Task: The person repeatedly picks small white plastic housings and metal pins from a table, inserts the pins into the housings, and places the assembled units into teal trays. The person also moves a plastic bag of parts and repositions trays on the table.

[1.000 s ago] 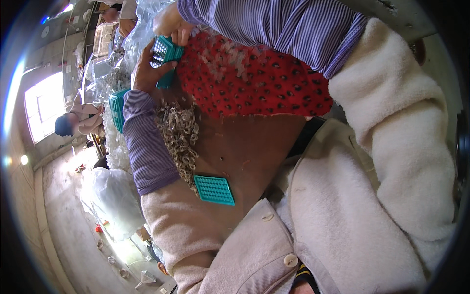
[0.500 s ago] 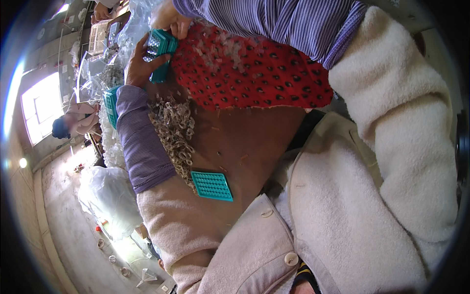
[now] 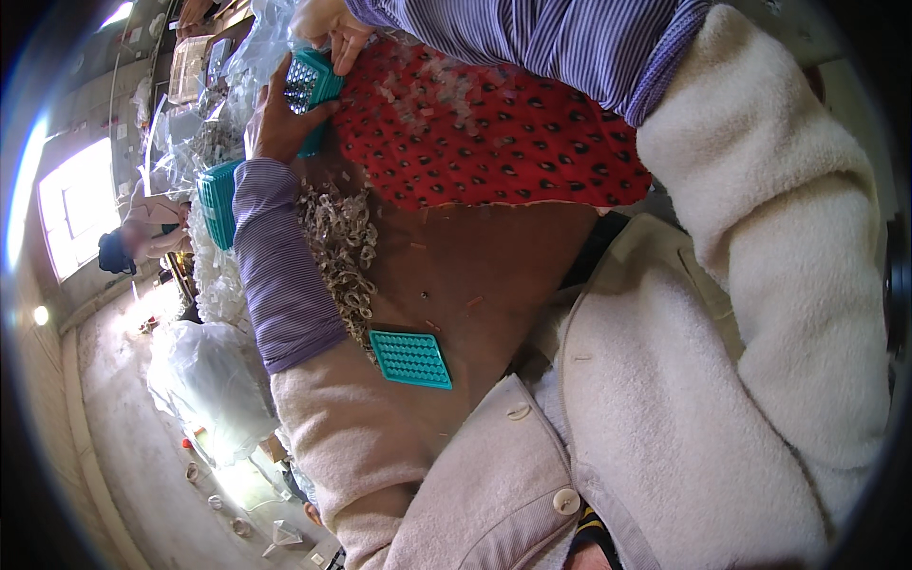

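Nearest: cream fleece jacket (image 3: 665, 399), purple striped sleeve covers (image 3: 283, 266) on both forearms. Loose teal tray (image 3: 412, 360) lies flat on the brown tabletop (image 3: 475, 261), rows of pockets up. Heap of small pale rings (image 3: 340, 247) starts at its left edge and runs up beside the left forearm. Red black-spotted cloth (image 3: 532, 142) covers the table further up and right; small clear pieces (image 3: 442, 95) scattered on it.

Main item: teal tray stack (image 3: 330, 87), at the cloth's far left edge, between the hands. Top pockets look shiny; contents too small to make out. Left hand (image 3: 275, 128) grips it from the left, thumb spread wide from the fingers and laid over the near side. Right hand (image 3: 328, 27) is at its far right corner, fingers bent; can't tell whether they pinch anything.

Second teal stack (image 3: 218, 204) sits just left of the left sleeve cover. Beyond: clear plastic sheeting (image 3: 261, 47), big whitish bag (image 3: 209, 380), then a person in a dark cap (image 3: 142, 237) near a bright window (image 3: 76, 209).
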Demonstrator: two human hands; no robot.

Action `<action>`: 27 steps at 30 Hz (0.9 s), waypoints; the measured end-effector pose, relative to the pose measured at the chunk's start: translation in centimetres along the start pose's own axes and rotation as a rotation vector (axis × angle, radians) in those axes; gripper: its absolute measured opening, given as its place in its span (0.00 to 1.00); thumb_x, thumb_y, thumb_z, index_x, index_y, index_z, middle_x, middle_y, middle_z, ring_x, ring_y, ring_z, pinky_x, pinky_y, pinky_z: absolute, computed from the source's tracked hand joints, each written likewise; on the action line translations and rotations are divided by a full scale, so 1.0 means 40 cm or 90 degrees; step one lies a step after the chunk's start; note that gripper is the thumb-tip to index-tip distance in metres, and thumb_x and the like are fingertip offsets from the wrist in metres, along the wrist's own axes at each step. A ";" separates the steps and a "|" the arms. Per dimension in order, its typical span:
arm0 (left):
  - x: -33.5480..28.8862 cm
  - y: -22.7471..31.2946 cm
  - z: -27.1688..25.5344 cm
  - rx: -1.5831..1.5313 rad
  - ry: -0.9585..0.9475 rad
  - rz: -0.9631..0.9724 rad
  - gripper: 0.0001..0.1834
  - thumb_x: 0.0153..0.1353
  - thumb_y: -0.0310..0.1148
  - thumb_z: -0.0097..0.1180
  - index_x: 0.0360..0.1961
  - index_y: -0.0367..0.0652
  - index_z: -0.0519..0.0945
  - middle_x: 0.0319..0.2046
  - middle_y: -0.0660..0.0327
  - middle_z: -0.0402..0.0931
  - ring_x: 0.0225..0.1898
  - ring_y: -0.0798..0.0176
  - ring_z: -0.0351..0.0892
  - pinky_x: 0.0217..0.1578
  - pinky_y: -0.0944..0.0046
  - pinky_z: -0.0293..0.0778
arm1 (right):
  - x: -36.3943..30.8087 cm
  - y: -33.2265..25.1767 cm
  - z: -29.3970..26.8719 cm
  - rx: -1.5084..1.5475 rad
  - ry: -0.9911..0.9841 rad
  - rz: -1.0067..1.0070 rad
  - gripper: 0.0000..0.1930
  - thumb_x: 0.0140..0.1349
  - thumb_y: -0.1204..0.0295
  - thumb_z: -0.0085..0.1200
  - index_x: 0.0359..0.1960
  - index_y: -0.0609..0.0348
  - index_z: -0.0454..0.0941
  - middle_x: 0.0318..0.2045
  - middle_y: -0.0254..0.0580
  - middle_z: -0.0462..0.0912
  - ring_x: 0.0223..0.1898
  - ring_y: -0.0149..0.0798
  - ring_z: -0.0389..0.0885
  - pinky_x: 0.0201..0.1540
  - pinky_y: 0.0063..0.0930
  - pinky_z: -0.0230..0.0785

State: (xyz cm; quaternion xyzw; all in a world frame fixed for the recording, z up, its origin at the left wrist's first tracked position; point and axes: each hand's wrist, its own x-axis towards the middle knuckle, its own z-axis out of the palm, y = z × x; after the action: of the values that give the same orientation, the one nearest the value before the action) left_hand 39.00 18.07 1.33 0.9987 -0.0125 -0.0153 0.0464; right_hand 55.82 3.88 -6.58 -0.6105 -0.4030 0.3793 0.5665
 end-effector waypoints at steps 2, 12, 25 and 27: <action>-0.002 0.003 0.003 0.021 0.013 -0.005 0.62 0.49 0.50 0.81 0.81 0.52 0.58 0.64 0.41 0.75 0.64 0.44 0.78 0.63 0.48 0.76 | 0.003 -0.001 0.000 -0.008 -0.001 -0.001 0.15 0.72 0.59 0.56 0.45 0.60 0.78 0.42 0.47 0.81 0.44 0.45 0.82 0.50 0.44 0.77; 0.009 -0.005 -0.007 0.012 0.008 -0.036 0.59 0.50 0.56 0.77 0.80 0.57 0.60 0.64 0.43 0.76 0.64 0.43 0.79 0.63 0.47 0.75 | -0.016 -0.040 -0.025 -0.256 0.032 -0.100 0.12 0.71 0.61 0.60 0.41 0.58 0.80 0.37 0.42 0.83 0.40 0.40 0.83 0.47 0.40 0.78; -0.017 0.024 -0.037 0.027 0.024 -0.077 0.56 0.50 0.58 0.73 0.80 0.63 0.60 0.67 0.43 0.74 0.64 0.36 0.78 0.64 0.43 0.74 | -0.047 -0.102 0.063 0.257 0.236 0.359 0.13 0.62 0.59 0.72 0.36 0.48 0.80 0.32 0.29 0.78 0.38 0.33 0.78 0.44 0.37 0.80; -0.027 0.029 -0.044 0.025 0.013 -0.107 0.57 0.50 0.58 0.73 0.80 0.65 0.60 0.67 0.42 0.73 0.64 0.35 0.78 0.64 0.42 0.75 | -0.041 -0.097 0.075 0.325 0.194 0.329 0.10 0.64 0.61 0.70 0.37 0.47 0.81 0.33 0.29 0.83 0.37 0.33 0.80 0.44 0.35 0.78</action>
State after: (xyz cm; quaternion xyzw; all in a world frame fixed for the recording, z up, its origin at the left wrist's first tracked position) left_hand 37.96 17.09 3.23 0.9971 0.0717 -0.0086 0.0255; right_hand 52.18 3.64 -2.90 -0.5805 -0.0399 0.5025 0.6394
